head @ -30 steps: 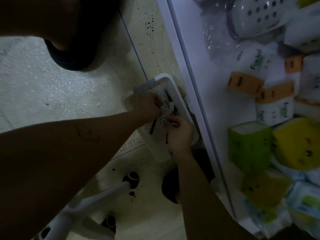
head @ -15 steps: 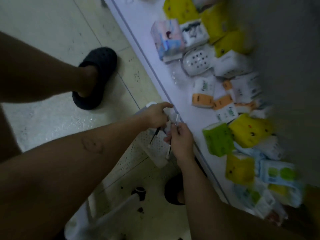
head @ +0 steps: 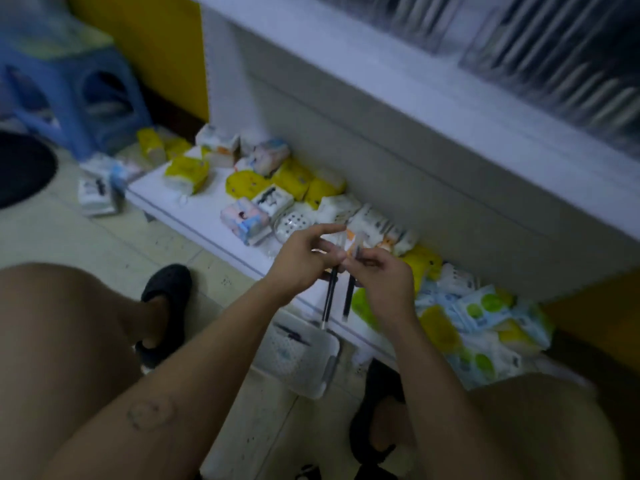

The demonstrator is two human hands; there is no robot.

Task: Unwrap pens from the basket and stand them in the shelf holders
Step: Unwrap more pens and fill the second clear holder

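Print on the tissue packs (head: 187,171) is too blurred to read. My left hand (head: 304,261) pinches one dark pen (head: 329,301), my right hand (head: 384,280) a second pen (head: 349,299). Both hang above the white basket (head: 304,372) on the floor.

No legible text or labels.

A pale, speckled tile floor (head: 104,244) runs beneath me. On it sit a white perforated basket (head: 304,368) just in front of the low shelf, a blue plastic stool (head: 69,95) at far left, a few loose packs (head: 98,195) by the shelf's left end, and my feet in dark slippers (head: 169,285). The low white shelf board (head: 187,209) carries a jumble of yellow, white and green tissue packs (head: 294,178) and a white holed soap dish (head: 294,221). Above, a white ledge (head: 398,95) bears clear holders (head: 554,53), which are blurred.
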